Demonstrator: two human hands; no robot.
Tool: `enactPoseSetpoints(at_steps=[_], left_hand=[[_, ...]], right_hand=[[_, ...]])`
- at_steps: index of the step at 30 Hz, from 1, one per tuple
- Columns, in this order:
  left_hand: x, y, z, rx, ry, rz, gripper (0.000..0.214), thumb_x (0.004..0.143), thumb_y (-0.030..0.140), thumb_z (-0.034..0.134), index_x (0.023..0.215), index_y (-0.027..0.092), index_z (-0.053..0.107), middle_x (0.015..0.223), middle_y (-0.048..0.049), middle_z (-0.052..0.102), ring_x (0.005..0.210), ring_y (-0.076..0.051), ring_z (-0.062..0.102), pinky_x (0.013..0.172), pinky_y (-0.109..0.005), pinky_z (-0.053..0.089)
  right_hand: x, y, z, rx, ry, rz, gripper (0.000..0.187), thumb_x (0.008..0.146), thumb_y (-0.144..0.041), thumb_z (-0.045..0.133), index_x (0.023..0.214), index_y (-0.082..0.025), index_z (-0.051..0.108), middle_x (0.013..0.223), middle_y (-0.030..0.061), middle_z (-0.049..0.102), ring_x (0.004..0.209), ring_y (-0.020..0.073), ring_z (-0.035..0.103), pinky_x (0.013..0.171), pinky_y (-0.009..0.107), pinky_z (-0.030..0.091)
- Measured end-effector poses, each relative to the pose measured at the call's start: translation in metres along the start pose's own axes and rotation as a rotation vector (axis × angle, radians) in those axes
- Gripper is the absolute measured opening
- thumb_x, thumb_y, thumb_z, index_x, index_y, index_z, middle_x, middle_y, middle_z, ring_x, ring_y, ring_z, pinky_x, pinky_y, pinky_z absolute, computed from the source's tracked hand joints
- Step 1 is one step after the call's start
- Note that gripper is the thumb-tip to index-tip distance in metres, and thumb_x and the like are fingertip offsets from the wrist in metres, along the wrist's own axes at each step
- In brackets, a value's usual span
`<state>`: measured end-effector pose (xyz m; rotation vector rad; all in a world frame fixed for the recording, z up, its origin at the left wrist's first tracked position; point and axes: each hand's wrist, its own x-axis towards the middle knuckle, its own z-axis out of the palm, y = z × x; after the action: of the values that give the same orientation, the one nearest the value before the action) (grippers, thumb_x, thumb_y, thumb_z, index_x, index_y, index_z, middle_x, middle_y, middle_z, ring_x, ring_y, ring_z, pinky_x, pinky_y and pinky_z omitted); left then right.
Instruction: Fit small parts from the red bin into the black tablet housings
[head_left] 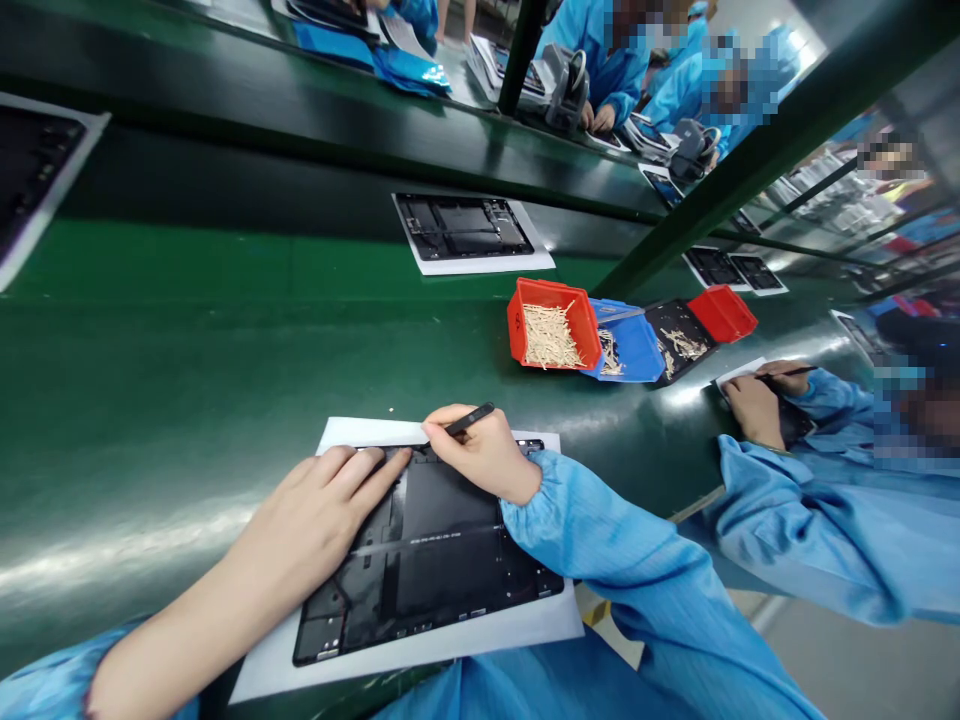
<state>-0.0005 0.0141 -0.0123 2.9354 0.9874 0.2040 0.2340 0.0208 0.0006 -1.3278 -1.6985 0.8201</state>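
An opened tablet [450, 580] lies on a white sheet [266, 660] at the bench edge in front of me, its dark inside facing up. My left hand [322, 500] rests flat on its left side with fingers stretched out, the index fingertip near the top edge. Between the fingers of my right hand [480, 450] is a pair of black tweezers [469, 420], pinched like a pen and slanting down to the tablet's top edge close to my left fingertip. What the tweezer tips touch is too small to make out.
Ahead to the right stand a red bin [555, 325] of small pale strips, a blue bin [634, 345] and a black tray [679, 345]. Another opened tablet [465, 228] lies farther back on the green belt. At right, a co-worker's hands [757, 405] work beside a green post [720, 160].
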Motion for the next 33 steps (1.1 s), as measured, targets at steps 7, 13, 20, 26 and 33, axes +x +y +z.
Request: enactPoseSetpoints(at_steps=[7, 13, 20, 26, 33], left_hand=[[0.0018, -0.0006, -0.0014, -0.022, -0.017, -0.004, 0.056, 0.095, 0.012, 0.035, 0.149, 0.019, 0.046, 0.125, -0.012, 0.066, 0.109, -0.03, 0.059, 0.082, -0.041, 0.048], [0.001, -0.0019, -0.0012, -0.029, -0.028, 0.002, 0.056, 0.096, 0.013, 0.034, 0.151, 0.019, 0.042, 0.126, -0.0129, 0.065, 0.109, -0.031, 0.059, 0.082, -0.042, 0.048], [0.0015, -0.0014, -0.0018, -0.034, -0.013, 0.004, 0.059, 0.095, 0.012, 0.037, 0.153, 0.019, 0.04, 0.128, -0.013, 0.064, 0.112, -0.031, 0.058, 0.082, -0.041, 0.048], [0.0019, -0.0014, -0.0029, -0.048, -0.007, -0.008, 0.059, 0.093, 0.011, 0.037, 0.151, 0.021, 0.043, 0.126, -0.0125, 0.065, 0.111, -0.031, 0.059, 0.083, -0.041, 0.047], [0.0024, -0.0017, -0.0042, -0.032, -0.039, 0.009, 0.06, 0.093, 0.01, 0.039, 0.152, 0.017, 0.041, 0.122, -0.0146, 0.065, 0.109, -0.032, 0.058, 0.083, -0.043, 0.046]], right_hand=[[-0.0024, -0.0003, -0.0005, -0.141, 0.014, -0.108, 0.022, 0.094, -0.027, 0.056, 0.084, -0.02, 0.074, 0.085, 0.0036, 0.077, 0.077, 0.0156, 0.071, 0.074, 0.024, 0.054], [-0.0029, -0.0037, -0.0013, -0.139, 0.041, -0.1, 0.025, 0.092, -0.03, 0.057, 0.075, -0.019, 0.071, 0.075, 0.0026, 0.073, 0.067, 0.0139, 0.066, 0.064, 0.023, 0.05], [-0.0036, -0.0036, -0.0031, -0.135, 0.045, 0.023, 0.032, 0.093, -0.036, 0.059, 0.067, -0.018, 0.067, 0.059, -0.0008, 0.061, 0.052, 0.0109, 0.054, 0.05, 0.023, 0.039], [-0.0023, -0.0009, -0.0028, -0.043, -0.021, 0.036, 0.022, 0.094, -0.03, 0.058, 0.085, -0.019, 0.074, 0.08, 0.0017, 0.075, 0.067, 0.0132, 0.065, 0.061, 0.023, 0.049], [-0.004, 0.0005, -0.0013, -0.13, -0.013, -0.068, 0.02, 0.094, -0.026, 0.058, 0.085, -0.019, 0.075, 0.086, 0.0033, 0.077, 0.078, 0.0158, 0.071, 0.073, 0.024, 0.053]])
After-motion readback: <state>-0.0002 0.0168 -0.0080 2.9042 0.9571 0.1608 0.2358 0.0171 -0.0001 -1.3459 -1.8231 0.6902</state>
